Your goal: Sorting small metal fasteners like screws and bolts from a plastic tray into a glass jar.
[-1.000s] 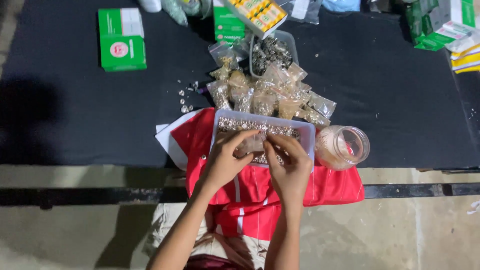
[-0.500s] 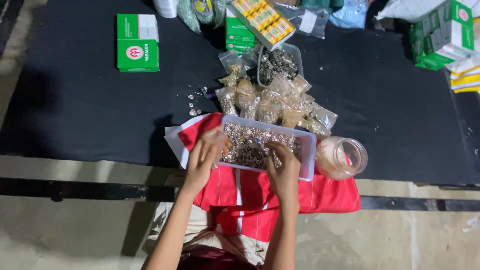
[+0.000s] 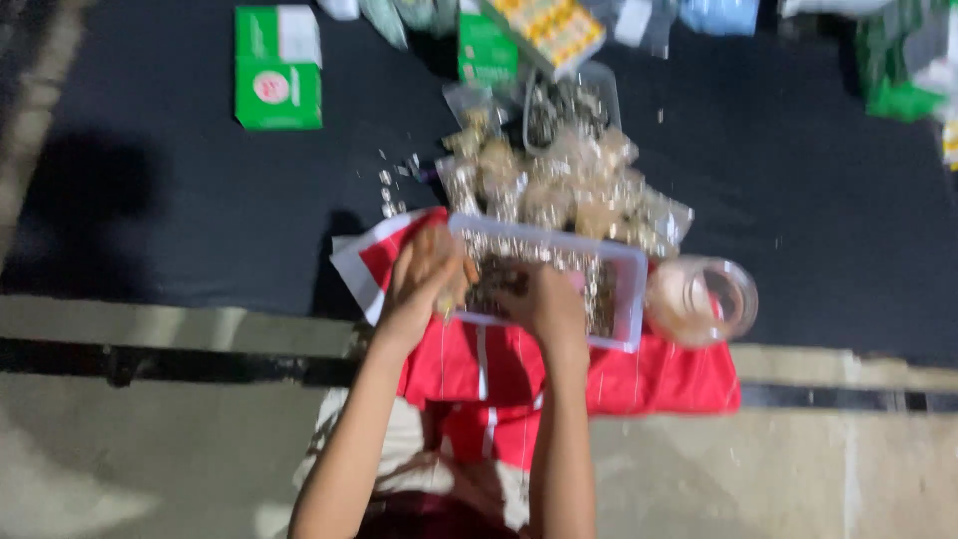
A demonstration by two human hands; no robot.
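Note:
The picture is motion-blurred. A shallow clear plastic tray [image 3: 627,299] of small brownish pieces rests on a red cloth [image 3: 659,379] at the near edge of a black table [image 3: 180,210]. My left hand [image 3: 424,271] is at the tray's left end, fingers curled around what looks like a small clear bag. My right hand [image 3: 547,304] reaches into the tray, palm down on the pieces; its fingers are hidden. Behind the tray lies a heap of small filled clear bags [image 3: 559,185].
A clear glass jar [image 3: 705,299] lies right of the tray. A green and white box [image 3: 277,68] sits far left, more green boxes [image 3: 486,50], a yellow packet [image 3: 557,28] and a clear tub [image 3: 569,100] at the back. Loose bits [image 3: 397,185] are scattered left of the bags.
The hands were pinched together over the tray's near side. They have parted: the left moved to the tray's left end, the right went into the tray. The camera view shifted.

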